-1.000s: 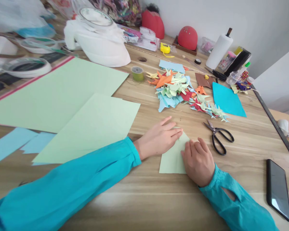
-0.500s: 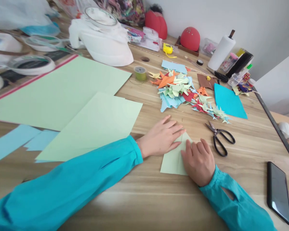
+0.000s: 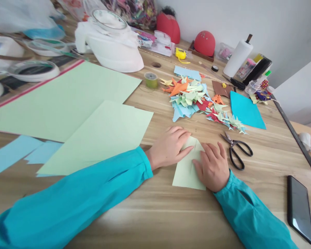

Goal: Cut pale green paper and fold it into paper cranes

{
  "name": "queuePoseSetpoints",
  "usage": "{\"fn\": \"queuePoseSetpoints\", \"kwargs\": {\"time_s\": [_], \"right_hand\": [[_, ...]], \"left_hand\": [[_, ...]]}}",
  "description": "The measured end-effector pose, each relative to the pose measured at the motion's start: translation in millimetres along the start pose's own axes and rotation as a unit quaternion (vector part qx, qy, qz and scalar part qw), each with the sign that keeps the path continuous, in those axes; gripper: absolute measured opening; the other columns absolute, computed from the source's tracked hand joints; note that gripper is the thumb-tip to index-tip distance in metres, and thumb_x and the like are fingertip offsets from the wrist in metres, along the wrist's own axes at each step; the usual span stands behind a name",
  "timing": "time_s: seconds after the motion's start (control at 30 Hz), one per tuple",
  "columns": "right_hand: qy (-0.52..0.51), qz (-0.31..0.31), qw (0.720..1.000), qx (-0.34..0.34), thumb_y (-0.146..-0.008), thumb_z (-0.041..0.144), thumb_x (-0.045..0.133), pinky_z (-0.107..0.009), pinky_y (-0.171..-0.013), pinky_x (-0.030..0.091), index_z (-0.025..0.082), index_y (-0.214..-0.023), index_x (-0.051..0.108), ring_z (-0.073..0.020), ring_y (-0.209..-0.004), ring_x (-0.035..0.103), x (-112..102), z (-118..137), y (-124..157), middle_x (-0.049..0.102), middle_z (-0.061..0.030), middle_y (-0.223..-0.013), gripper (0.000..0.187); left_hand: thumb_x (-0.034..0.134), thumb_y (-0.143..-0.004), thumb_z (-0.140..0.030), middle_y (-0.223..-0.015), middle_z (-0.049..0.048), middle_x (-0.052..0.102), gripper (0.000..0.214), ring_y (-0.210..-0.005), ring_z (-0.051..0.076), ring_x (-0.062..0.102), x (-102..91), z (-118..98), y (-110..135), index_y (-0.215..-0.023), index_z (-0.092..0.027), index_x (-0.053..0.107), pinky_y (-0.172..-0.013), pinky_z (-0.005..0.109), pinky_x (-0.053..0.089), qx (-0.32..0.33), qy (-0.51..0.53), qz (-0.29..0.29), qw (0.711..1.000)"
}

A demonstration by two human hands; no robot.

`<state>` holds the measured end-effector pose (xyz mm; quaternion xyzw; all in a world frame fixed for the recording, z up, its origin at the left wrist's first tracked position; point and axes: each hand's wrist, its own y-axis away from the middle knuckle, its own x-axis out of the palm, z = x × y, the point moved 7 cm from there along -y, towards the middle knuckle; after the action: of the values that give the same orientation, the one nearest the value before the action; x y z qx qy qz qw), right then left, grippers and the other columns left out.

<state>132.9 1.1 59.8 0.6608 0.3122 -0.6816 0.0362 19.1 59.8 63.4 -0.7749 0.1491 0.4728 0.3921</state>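
A pale green sheet of paper point(image 3: 188, 169), folded to a point at its top, lies flat on the wooden table. My left hand point(image 3: 171, 146) rests along its upper left edge, fingers extended and the thumb apart, touching the paper. On the right edge lies my right hand point(image 3: 213, 166), its fingers loosely bent and spread, the thumb over the sheet. Both hands are open and press on the paper; the parts beneath them are hidden. Black-handled scissors point(image 3: 237, 148) lie just right of my right hand.
Folded paper pieces point(image 3: 189, 93) in several colours are heaped beyond my hands. Large green sheets point(image 3: 101, 135) lie left, near a spool point(image 3: 151, 80). A turquoise paper point(image 3: 247, 110) lies at the right; a phone point(image 3: 300, 209) is nearer. A white visor-like object point(image 3: 114, 45) stands behind.
My left fingers have drawn back left from the paper's top, uncovering the tip. My right hand has shifted slightly up, its fingers less curled and its thumb further out.
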Motion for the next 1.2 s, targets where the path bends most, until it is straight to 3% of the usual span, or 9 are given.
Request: {"fn": "queuePoseSetpoints", "kwargs": {"time_s": [0.17,0.33,0.57,0.83,1.0,1.2], "right_hand": [[-0.043,0.055,0.997,-0.020,-0.091,0.025,0.046,-0.052,-0.105,0.031,0.011,-0.117,0.057,-0.0283,-0.122,0.046,10.5,-2.4,-2.1,0.056,-0.0169,-0.130,0.032],[-0.064,0.062,0.996,-0.018,-0.092,0.024,0.044,-0.053,-0.107,0.027,0.011,-0.120,0.057,-0.0282,-0.125,0.045,12.9,-2.7,-1.6,0.056,-0.0154,-0.131,0.034],[-0.068,0.073,0.995,-0.002,-0.092,0.027,0.046,-0.055,-0.107,0.025,0.016,-0.120,0.058,-0.0276,-0.123,0.046,11.5,-6.0,-3.0,0.058,-0.0136,-0.128,0.033],[-0.118,0.050,0.992,0.018,-0.094,0.016,0.040,-0.050,-0.108,0.024,0.022,-0.116,0.062,-0.0235,-0.121,0.048,15.3,-16.7,-2.4,0.062,-0.0066,-0.126,0.032],[-0.156,0.006,0.988,0.013,-0.090,0.010,0.042,-0.043,-0.100,0.036,0.020,-0.112,0.065,-0.0220,-0.117,0.052,15.8,-24.4,-3.4,0.066,-0.0057,-0.120,0.033],[-0.182,-0.033,0.982,0.022,-0.090,0.016,0.049,-0.042,-0.098,0.040,0.017,-0.105,0.067,-0.0215,-0.113,0.057,12.9,-28.6,-4.2,0.068,-0.0085,-0.115,0.024]], "left_hand": [[0.046,-0.091,-0.034,-0.106,0.0150,0.067,0.037,-0.098,0.027,0.059,-8.7,1.2,3.0,-0.116,-0.009,0.057,-0.085,0.045,0.050,-0.013,0.025,-0.052,0.998],[0.047,-0.090,-0.024,-0.105,0.0138,0.068,0.030,-0.098,0.025,0.062,-14.2,-1.4,5.2,-0.114,-0.009,0.058,-0.086,0.042,0.052,0.003,0.054,-0.082,0.995],[0.044,-0.092,-0.017,-0.106,0.0123,0.068,0.028,-0.102,0.021,0.062,-11.9,-18.9,9.6,-0.114,-0.011,0.059,-0.091,0.039,0.054,0.103,0.090,-0.064,0.989],[0.040,-0.093,-0.011,-0.103,0.0115,0.070,0.028,-0.103,0.021,0.062,-4.4,-30.9,12.6,-0.108,-0.009,0.064,-0.093,0.036,0.054,0.182,0.049,-0.025,0.982],[0.039,-0.094,-0.011,-0.104,0.0115,0.070,0.030,-0.103,0.021,0.061,1.1,-27.2,12.9,-0.112,-0.009,0.063,-0.092,0.036,0.054,0.180,0.053,-0.004,0.982],[0.041,-0.093,-0.009,-0.111,0.0130,0.067,0.028,-0.108,0.021,0.058,0.7,-24.5,12.9,-0.110,-0.009,0.063,-0.093,0.036,0.054,0.174,0.068,-0.010,0.982]]}}
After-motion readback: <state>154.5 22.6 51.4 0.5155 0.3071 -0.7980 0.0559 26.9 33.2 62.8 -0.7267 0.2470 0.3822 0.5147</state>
